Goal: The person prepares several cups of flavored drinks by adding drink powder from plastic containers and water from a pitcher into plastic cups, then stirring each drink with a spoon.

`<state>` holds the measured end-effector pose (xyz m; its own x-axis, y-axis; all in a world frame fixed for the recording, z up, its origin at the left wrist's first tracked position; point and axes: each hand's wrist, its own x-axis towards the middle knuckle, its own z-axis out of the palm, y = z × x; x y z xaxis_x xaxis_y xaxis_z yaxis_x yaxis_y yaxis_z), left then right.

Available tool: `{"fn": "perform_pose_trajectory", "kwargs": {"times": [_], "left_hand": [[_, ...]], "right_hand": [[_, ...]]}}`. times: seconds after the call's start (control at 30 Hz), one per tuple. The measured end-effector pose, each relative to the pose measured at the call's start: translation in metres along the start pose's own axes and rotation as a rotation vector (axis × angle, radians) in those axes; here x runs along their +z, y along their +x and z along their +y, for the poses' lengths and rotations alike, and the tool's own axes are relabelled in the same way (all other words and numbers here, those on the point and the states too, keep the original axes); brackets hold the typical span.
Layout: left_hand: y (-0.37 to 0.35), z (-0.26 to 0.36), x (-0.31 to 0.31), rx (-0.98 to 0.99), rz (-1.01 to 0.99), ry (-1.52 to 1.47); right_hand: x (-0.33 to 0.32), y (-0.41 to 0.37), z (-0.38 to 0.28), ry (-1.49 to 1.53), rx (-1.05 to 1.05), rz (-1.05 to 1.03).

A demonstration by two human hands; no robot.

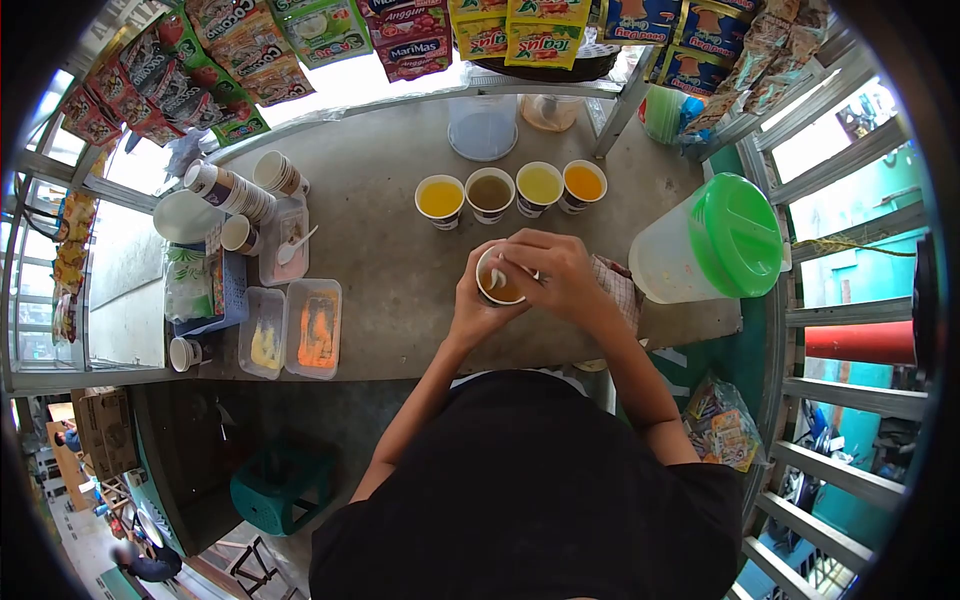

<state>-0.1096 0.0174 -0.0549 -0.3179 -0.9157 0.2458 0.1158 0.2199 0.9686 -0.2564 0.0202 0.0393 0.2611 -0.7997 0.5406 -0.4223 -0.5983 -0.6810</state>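
Note:
Near the counter's front edge, a paper cup [486, 262] of amber-brown drink stands between my hands. My left hand [474, 306] is wrapped around the cup's left side. Above its rim, my right hand [556, 266] is closed in a pinch on a white spoon [497, 279] that dips into the drink; most of its handle is hidden by my fingers. Behind it stand several filled cups in a row: a yellow drink [440, 198], a brown drink [490, 193], a pale yellow-green drink [540, 188] and an orange drink [584, 183].
To the right are a tub with a green lid [740, 238] and a checked cloth [617, 288]. On the left are trays of yellow powder [266, 343] and orange powder [318, 330], plus stacked paper cups [232, 190]. Drink sachets [545, 30] hang overhead at the back.

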Motion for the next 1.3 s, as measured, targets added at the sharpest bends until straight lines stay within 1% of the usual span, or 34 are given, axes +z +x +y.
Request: {"fn": "perform_pose_trajectory", "kwargs": {"times": [0.07,0.1,0.13,0.17,0.2,0.27,0.3,0.37,0.4,0.43,0.47,0.5,0.57,0.6,0.67,0.7,0.77,0.8,0.87,0.9,0.97,1.0,1.03,1.07,1.1,1.13,1.17,1.2,1.23,1.27,1.3], "left_hand": [[-0.0006,0.0003,-0.001,0.031,0.018,0.031],[-0.0013,-0.0006,-0.002,-0.011,0.001,0.01],[-0.0022,-0.0011,-0.0023,-0.055,-0.018,-0.013],[-0.0022,-0.0015,-0.0018,-0.053,-0.019,-0.013],[-0.0018,0.0002,-0.0009,-0.016,-0.015,0.013],[-0.0016,0.0012,0.0002,0.021,-0.01,0.039],[-0.0018,0.0012,0.0004,0.004,-0.002,0.041],[-0.0019,0.0009,0.0001,-0.012,0.005,0.043],[-0.0024,0.0006,-0.0003,-0.024,-0.01,0.007],[-0.0022,0.0004,-0.0002,-0.036,-0.028,-0.029],[-0.002,0.0005,0.0007,-0.037,-0.031,-0.03],[-0.0016,0.0016,0.0014,-0.018,-0.016,0.0],[-0.0014,0.0018,0.0006,0.002,0.003,0.033],[-0.0016,0.0012,-0.0001,-0.015,-0.005,0.018],[-0.0019,0.0007,0.0006,-0.033,-0.015,0.002],[-0.0014,0.0017,0.0018,-0.007,-0.009,0.018],[-0.001,0.0037,0.002,0.018,-0.003,0.036],[-0.0011,0.0047,0.0012,-0.011,-0.002,0.036],[-0.002,0.0054,0.0003,-0.04,0.001,0.036],[-0.0028,0.0056,0.0005,-0.054,-0.008,0.006],[-0.0022,0.0041,0.001,-0.066,-0.017,-0.024],[-0.0015,0.0016,0.0016,-0.023,-0.006,0.014],[-0.0013,-0.0003,0.0016,0.02,0.005,0.052],[-0.002,-0.0016,0.0008,0.02,0.006,0.052],[-0.0025,-0.0018,0.0,-0.03,-0.008,0.004],[-0.0031,-0.0019,-0.0001,-0.081,-0.023,-0.044],[-0.0029,-0.002,0.0007,-0.081,-0.024,-0.045],[-0.0024,-0.0016,0.0017,-0.037,-0.019,-0.014],[-0.0023,-0.0009,0.0021,0.006,-0.012,0.017],[-0.0022,0.0003,0.0017,0.006,-0.011,0.018],[-0.002,0.0018,0.0013,-0.012,-0.007,0.014]], "right_hand": [[-0.0028,0.0007,-0.0015,-0.207,0.041,-0.011],[-0.0028,0.0006,-0.0016,-0.207,0.039,-0.012],[-0.003,-0.0001,-0.0021,-0.101,0.074,-0.086],[-0.0034,-0.0004,-0.002,0.004,0.109,-0.159],[-0.0022,-0.0004,-0.0001,0.003,0.11,-0.157],[0.0024,-0.0001,0.0049,-0.123,-0.029,0.039],[0.001,-0.0005,0.0038,-0.121,-0.029,0.037],[-0.0044,-0.0018,0.0009,-0.126,0.066,-0.109],[-0.0036,-0.0017,0.0008,-0.126,0.068,-0.108],[-0.0022,-0.0012,0.0008,-0.088,0.05,-0.062],[-0.0014,-0.0015,0.0009,-0.05,0.033,-0.017],[-0.0013,-0.0021,0.002,-0.05,0.034,-0.016],[-0.0011,-0.0019,0.0049,-0.207,0.009,0.041],[-0.0021,-0.0017,0.0042,-0.206,0.008,0.04],[-0.0047,-0.0027,0.0013,-0.009,0.093,-0.103],[-0.0039,-0.0021,0.001,-0.009,0.093,-0.103],[-0.0005,-0.0001,-0.0002,-0.148,0.023,0.073],[-0.0017,-0.0006,0.0002,-0.147,0.022,0.073],[-0.0058,-0.0025,0.0013,-0.099,0.064,-0.098],[-0.0047,-0.0023,0.0015,-0.099,0.065,-0.097],[-0.0012,-0.001,0.0028,-0.052,-0.005,0.028],[-0.0015,-0.0012,0.0035,-0.052,-0.006,0.028],[-0.0024,-0.0017,0.0043,-0.14,-0.01,0.02],[-0.003,-0.002,0.0048,-0.229,-0.015,0.011],[-0.0035,-0.0022,0.0041,-0.229,-0.015,0.011],[-0.0043,-0.003,0.0025,-0.113,0.036,-0.06],[-0.005,-0.0033,0.0017,0.002,0.086,-0.13],[-0.0044,-0.0023,0.0019,0.002,0.086,-0.129],[-0.0031,-0.0008,0.0022,-0.061,0.039,-0.037],[-0.0021,-0.0001,0.0025,-0.122,-0.007,0.054],[-0.0026,-0.0012,0.0035,-0.121,-0.007,0.054]]}}
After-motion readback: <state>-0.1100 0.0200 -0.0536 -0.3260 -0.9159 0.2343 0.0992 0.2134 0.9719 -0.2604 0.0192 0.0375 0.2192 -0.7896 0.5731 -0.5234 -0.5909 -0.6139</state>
